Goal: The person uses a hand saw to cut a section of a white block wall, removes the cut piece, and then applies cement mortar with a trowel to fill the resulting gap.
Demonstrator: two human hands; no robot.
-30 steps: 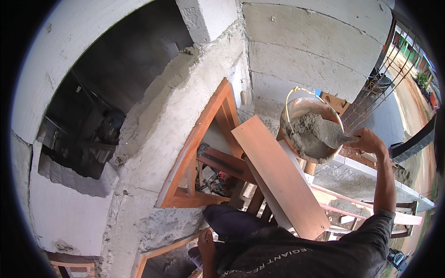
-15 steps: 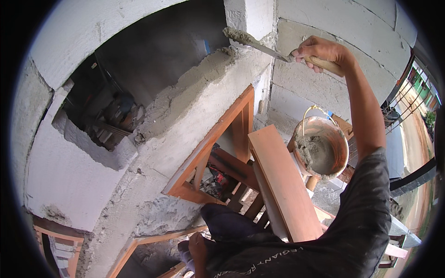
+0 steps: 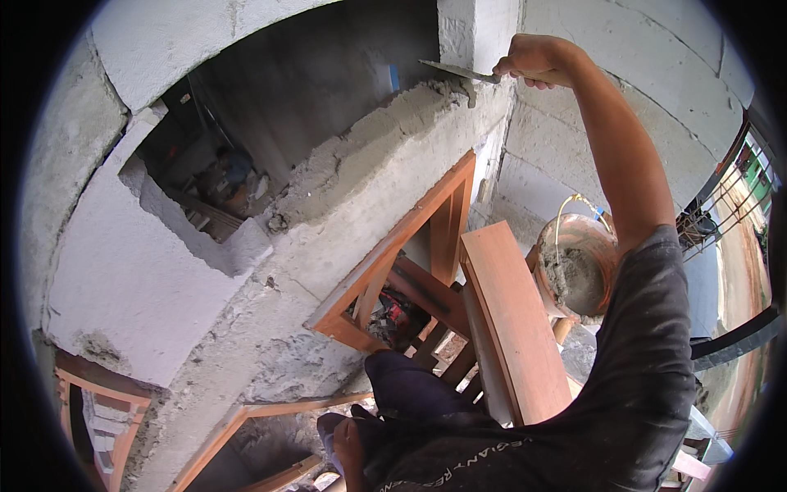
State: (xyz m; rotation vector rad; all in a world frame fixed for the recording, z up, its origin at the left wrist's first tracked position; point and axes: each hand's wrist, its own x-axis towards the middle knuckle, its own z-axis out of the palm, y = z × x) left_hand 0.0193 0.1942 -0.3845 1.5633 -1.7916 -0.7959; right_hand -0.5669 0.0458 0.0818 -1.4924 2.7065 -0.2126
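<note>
My right hand (image 3: 529,61) grips a trowel (image 3: 455,70) at the top, its blade over the mortar-covered ledge (image 3: 377,131) where it meets a pale column (image 3: 459,33). A lump of wet mortar (image 3: 466,92) hangs over the ledge's edge below the blade. My left hand (image 3: 347,441) is low by my leg; its fingers are too hidden to read. Beside my right arm stands an orange bucket (image 3: 586,279) with mortar and a cord handle.
A rough dark opening (image 3: 287,82) lies beyond the ledge. Below are an orange timber frame (image 3: 398,242), a plank (image 3: 512,320) and pale block walls (image 3: 152,295). Rebar (image 3: 713,217) and a road are at the right.
My right hand has lifted the loaded trowel from the bucket up and left to the ledge by the column. The blade now carries less mortar than a half second ago.
</note>
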